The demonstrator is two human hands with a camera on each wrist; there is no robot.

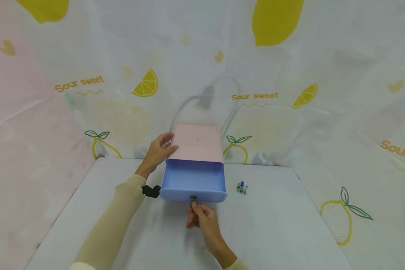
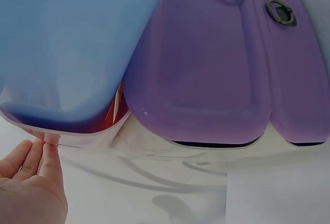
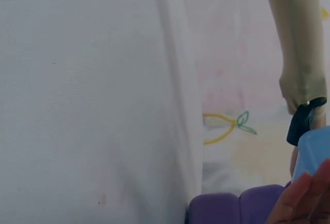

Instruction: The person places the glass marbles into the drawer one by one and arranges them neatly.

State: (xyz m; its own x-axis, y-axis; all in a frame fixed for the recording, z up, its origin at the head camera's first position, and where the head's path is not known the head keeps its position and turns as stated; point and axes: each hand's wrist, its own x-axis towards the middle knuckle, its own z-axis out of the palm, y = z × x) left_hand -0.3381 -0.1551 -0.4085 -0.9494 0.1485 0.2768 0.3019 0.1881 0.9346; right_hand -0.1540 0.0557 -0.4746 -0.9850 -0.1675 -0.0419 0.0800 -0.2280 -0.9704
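Note:
A small pink-topped drawer cabinet (image 1: 197,142) stands against the back of the table with its top drawer, a light blue one (image 1: 194,195), pulled out. No contents show inside that drawer. My left hand (image 1: 158,152) rests against the cabinet's upper left side, thumb at the top edge; its fingers look mostly straight in the left wrist view. With thumb and fingers my right hand (image 1: 206,223) pinches the ring pull (image 1: 194,197) on the blue drawer's front. Below the blue drawer, two purple drawers (image 2: 201,64) are closed, each with a bronze ring pull.
Several blue and green marbles (image 1: 242,187) lie in a cluster on the white table (image 1: 273,221), right of the drawer. A lemon-printed cloth (image 1: 189,48) hangs behind and along the sides. A black device (image 1: 151,191) is strapped to the left wrist.

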